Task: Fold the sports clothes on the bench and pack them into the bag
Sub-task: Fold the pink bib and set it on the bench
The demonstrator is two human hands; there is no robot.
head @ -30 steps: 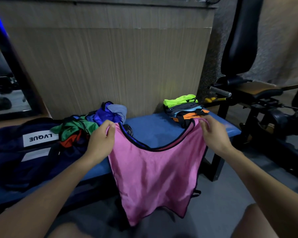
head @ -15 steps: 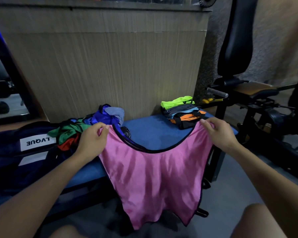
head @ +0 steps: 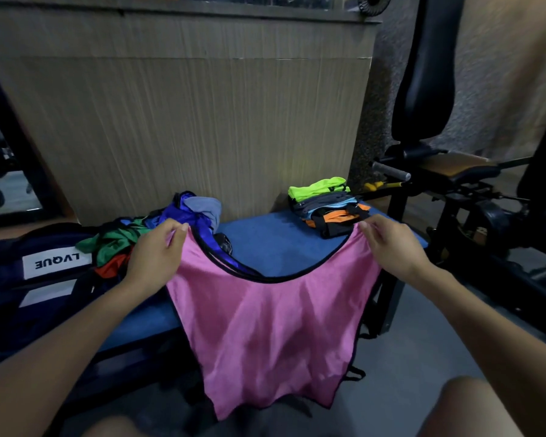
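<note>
A pink vest with black trim (head: 271, 329) hangs in front of the blue bench (head: 275, 244), stretched between my hands. My left hand (head: 153, 253) pinches its left shoulder strap and my right hand (head: 391, 244) pinches the right one. The vest's lower part drapes below the bench edge toward my knees. A dark navy bag with a white LVQUE label (head: 41, 279) lies on the bench's left end. Loose clothes in green, orange and blue (head: 158, 228) are heaped beside the bag. A folded stack topped by neon yellow (head: 327, 206) sits at the bench's far right.
A wood-grain wall panel (head: 186, 127) stands right behind the bench. A black gym machine with a padded seat and metal bar (head: 454, 171) crowds the right side. Grey floor (head: 416, 357) shows at lower right.
My hands have drawn farther apart, spreading the pink vest wider and flatter. The neckline now sags in a broad curve over the bench.
</note>
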